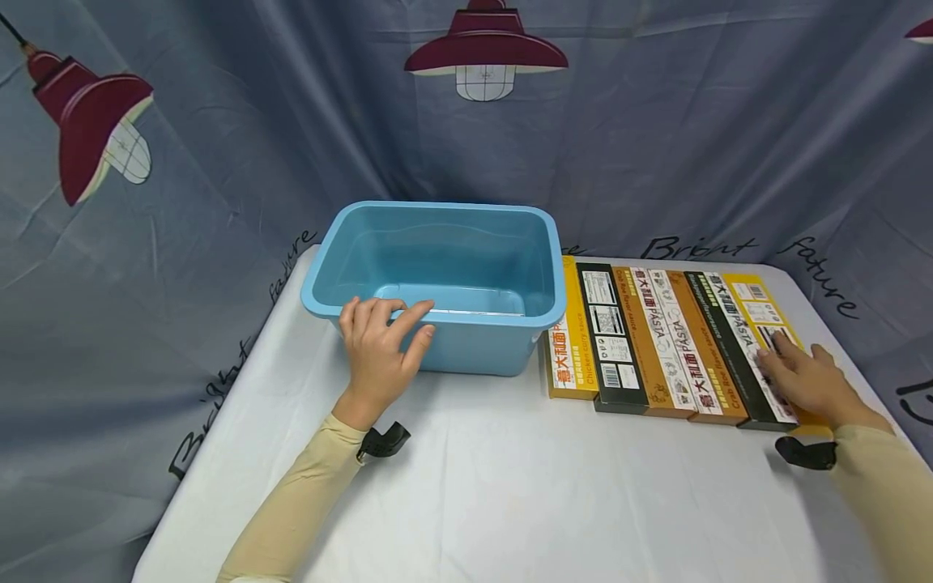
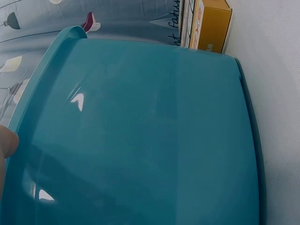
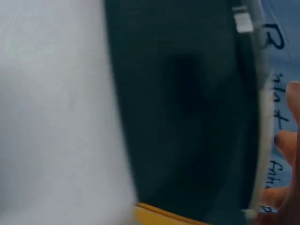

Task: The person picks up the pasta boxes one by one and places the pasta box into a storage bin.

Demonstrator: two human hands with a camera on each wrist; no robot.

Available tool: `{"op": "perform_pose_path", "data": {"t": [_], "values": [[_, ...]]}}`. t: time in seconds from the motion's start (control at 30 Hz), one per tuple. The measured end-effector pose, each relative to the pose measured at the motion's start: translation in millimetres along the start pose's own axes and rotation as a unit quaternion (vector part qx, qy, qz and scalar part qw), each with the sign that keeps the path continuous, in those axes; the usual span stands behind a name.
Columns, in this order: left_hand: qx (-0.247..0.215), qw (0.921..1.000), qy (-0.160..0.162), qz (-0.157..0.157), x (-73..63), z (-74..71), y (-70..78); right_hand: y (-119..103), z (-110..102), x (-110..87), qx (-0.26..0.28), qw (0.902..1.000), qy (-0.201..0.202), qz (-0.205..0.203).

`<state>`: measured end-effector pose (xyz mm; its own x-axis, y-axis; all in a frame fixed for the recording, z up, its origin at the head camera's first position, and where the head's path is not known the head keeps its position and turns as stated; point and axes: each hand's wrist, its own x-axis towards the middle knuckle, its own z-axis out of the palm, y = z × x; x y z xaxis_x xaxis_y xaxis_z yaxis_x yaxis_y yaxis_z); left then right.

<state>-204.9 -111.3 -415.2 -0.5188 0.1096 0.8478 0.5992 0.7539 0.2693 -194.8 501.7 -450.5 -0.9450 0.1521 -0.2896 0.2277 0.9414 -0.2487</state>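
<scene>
My left hand [image 1: 377, 348] holds the front rim of a light blue plastic bin [image 1: 466, 348], fingers over the edge and thumb outside. The left wrist view shows the bin's outer wall [image 2: 140, 122] and a fingertip at its rim. At the right end of a row of pasta boxes, my right hand [image 1: 812, 380] reaches over a yellow pasta box [image 1: 751, 291], fingers spread apart. Beside that box lies a black pasta box [image 1: 736, 356]. In the right wrist view, a dark box face [image 3: 187, 140] looks blurred; whether the fingers touch it I cannot tell.
Brown pasta boxes [image 1: 641, 348], another black pasta box [image 1: 608, 340] and a yellow pasta box [image 1: 576, 356] continue the row toward the bin. All stand on a white-covered table [image 1: 525, 486]. A grey-blue curtain [image 1: 656, 146] hangs behind it.
</scene>
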Motion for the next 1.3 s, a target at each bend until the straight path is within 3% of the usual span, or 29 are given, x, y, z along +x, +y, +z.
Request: {"op": "perform_pose_path", "data": {"t": [0.27,0.67,0.9,1.3], "values": [[0.0,1.0,-0.001,0.002,0.1,0.4,0.2,6,14,2.2,-0.013,0.9992,0.031,0.022],[-0.001,1.0,0.003,0.004,0.6,0.5,1.0,6,19,-5.3,-0.019,0.9987,0.035,0.033],[-0.001,1.0,-0.002,-0.002,0.9,0.0,0.2,10,19,-16.1,-0.014,0.9986,0.026,0.043],[-0.001,1.0,-0.002,-0.001,1.7,-0.7,1.9,26,33,-39.4,-0.039,0.9957,0.056,0.063]]}}
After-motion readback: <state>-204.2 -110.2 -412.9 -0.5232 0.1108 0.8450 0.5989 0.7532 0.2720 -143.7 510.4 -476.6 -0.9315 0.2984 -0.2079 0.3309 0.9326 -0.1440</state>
